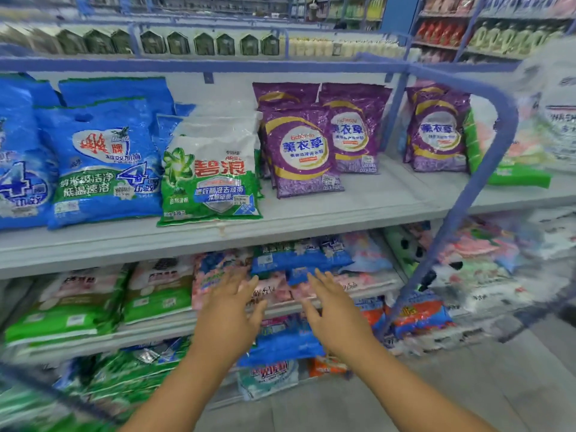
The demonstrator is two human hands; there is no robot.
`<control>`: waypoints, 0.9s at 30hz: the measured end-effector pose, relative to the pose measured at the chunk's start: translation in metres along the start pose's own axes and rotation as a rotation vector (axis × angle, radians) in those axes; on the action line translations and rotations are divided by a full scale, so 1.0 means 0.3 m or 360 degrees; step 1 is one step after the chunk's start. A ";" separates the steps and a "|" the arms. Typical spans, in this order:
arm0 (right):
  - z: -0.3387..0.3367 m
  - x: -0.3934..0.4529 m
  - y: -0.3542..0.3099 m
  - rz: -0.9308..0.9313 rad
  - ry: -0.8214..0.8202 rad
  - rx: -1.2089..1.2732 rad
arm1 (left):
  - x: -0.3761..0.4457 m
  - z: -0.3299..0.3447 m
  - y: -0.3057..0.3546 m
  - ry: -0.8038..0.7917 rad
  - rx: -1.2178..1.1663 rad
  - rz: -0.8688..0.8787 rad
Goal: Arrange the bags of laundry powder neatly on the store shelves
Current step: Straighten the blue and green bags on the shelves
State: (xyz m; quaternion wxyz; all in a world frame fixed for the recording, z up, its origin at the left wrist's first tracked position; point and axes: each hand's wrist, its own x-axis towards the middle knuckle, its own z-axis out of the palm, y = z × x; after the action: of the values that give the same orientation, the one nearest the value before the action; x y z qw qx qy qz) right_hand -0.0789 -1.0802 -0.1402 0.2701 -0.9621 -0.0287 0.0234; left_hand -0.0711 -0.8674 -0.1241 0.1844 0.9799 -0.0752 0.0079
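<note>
Bags of laundry powder fill the shelves in the head view. On the upper shelf stand blue bags, a green and white bag and purple bags. On the shelf below lie pink bags with a blue bag on top. My left hand and my right hand are stretched out in front of the pink bags, fingers spread, holding nothing.
A blue metal divider bar curves down at the right end of the shelf. Green bags lie at the lower left. More bags are on the lowest shelf. Grey floor lies at the bottom right.
</note>
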 end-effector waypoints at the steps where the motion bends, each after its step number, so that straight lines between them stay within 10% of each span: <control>1: -0.008 0.003 0.027 0.0019 -0.0031 -0.0009 | 0.008 0.012 0.016 -0.0048 0.0035 -0.0056; 21: -0.048 0.375 0.282 0.0629 0.0017 0.0271 | 0.431 0.157 0.104 -0.0485 -0.0139 -0.0683; 27: -0.050 0.547 0.353 0.0752 -0.0054 0.0310 | 0.518 0.191 0.096 -0.0264 -0.0288 -0.0781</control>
State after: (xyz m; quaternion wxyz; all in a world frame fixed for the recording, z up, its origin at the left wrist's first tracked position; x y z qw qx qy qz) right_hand 0.0903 -1.1672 -0.1873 0.3479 -0.9111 0.1948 0.1047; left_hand 0.0775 -0.9372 -0.1604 0.2609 0.9457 0.1491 -0.1241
